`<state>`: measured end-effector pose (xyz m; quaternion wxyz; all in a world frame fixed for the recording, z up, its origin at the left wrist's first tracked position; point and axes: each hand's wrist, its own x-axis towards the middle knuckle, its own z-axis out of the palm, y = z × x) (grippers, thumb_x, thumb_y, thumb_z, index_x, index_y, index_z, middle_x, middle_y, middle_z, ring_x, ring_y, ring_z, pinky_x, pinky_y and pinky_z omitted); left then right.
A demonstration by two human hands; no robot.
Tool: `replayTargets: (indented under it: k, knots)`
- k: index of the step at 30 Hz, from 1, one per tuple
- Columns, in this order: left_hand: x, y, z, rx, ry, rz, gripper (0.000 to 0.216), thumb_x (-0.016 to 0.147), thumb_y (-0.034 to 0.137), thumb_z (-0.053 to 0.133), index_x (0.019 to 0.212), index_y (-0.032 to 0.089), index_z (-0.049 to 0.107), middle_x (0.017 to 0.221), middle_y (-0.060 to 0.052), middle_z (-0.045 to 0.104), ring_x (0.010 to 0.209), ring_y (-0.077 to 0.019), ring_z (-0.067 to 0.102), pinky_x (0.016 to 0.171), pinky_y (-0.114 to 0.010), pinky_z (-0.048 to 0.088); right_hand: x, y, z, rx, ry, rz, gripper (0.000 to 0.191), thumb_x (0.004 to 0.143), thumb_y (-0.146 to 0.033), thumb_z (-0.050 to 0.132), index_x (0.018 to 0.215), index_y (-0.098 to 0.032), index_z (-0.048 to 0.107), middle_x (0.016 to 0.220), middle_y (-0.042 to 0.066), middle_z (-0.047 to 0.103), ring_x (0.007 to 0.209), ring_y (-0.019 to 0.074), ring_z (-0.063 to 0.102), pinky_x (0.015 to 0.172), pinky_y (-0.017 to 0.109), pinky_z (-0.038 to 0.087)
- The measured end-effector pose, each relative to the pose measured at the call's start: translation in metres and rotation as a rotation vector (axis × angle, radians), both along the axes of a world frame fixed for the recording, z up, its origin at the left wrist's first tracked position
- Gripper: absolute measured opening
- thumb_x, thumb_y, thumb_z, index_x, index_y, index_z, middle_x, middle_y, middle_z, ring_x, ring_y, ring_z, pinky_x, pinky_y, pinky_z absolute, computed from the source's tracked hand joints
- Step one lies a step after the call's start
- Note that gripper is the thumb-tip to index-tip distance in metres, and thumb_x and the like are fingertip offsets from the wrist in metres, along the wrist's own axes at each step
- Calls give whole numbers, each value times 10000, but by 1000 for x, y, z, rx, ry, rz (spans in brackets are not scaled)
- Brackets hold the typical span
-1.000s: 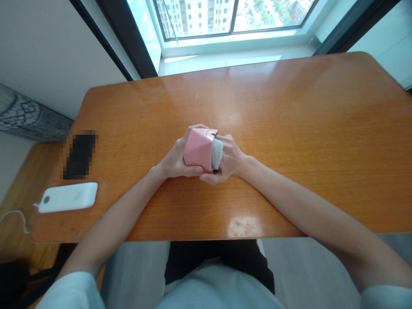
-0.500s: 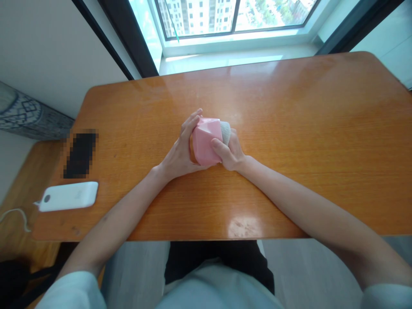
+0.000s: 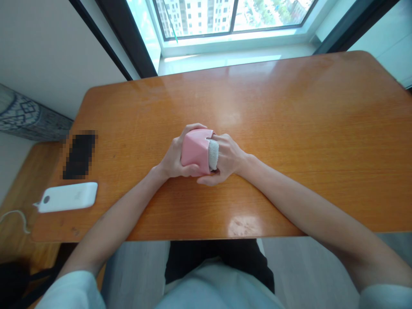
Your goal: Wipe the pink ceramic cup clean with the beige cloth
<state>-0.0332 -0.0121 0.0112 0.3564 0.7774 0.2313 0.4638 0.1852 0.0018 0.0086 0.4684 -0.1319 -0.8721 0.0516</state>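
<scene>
Both hands meet over the front middle of the table around a pink faceted cup (image 3: 195, 148), tipped so its opening faces right. My left hand (image 3: 176, 156) is wrapped around its closed side, fingers over the far side and thumb along the near side. A light grey cloth (image 3: 213, 154) bulges out of the cup's mouth. My right hand (image 3: 228, 156) is closed on this cloth, its fingertips reaching into the mouth and hidden there. Its thumb lies below, outside the near rim.
On the left of the wooden table (image 3: 289, 128) lie a black pixelated rectangle (image 3: 79, 155) and a white device with a cable (image 3: 69, 197). A window (image 3: 231, 19) is beyond the far edge. Patterned fabric (image 3: 28, 113) is at far left.
The cup has shifted slightly left and nearer, its mouth turning more into view. My right thumb has left the cup's side, and its fingers have moved to the mouth with the cloth.
</scene>
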Motion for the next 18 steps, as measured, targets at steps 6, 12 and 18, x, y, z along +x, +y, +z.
replayTargets:
  k: [6, 12, 18]
  knots:
    - [0, 3, -4, -96, -15, -76, 1127, 829, 974, 741, 1695, 292, 506, 1577, -180, 671, 1331, -431, 766, 1083, -587, 682, -5, -3, -7, 46, 85, -49, 422, 892, -677, 756, 851, -266, 670, 789, 36, 655, 788, 258, 661, 647, 383, 521]
    - [7, 12, -10, 267, 18, -23, 1471, 697, 920, 929, 1838, 494, 104, 1936, -117, 196, 1653, -518, 502, 1310, -810, 468, -4, 1, -1, -215, 293, 34, 341, 1041, -557, 636, 988, -232, 721, 847, 36, 715, 792, 239, 705, 796, 421, 619]
    - [6, 13, -8, 458, 112, 116, 1421, 718, 756, 1024, 1831, 470, 189, 1890, -125, 304, 1721, -492, 417, 1287, -788, 516, 0, -5, 15, -700, 253, 102, 461, 1096, -612, 594, 1164, -191, 766, 1033, 69, 792, 881, 223, 736, 888, 424, 665]
